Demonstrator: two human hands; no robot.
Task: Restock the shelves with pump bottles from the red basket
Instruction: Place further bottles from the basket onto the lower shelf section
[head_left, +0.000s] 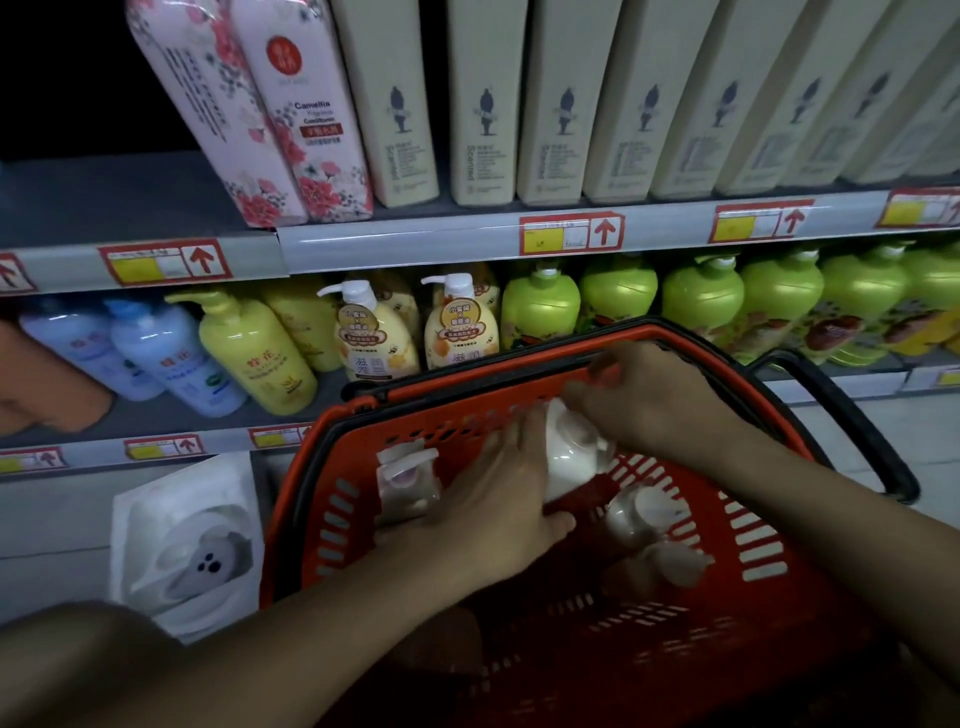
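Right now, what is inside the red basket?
Inside the red basket lie several white pump bottles. The left hand and right hand are on one bottle, covering much of it. The basket's near end is too dark to read.
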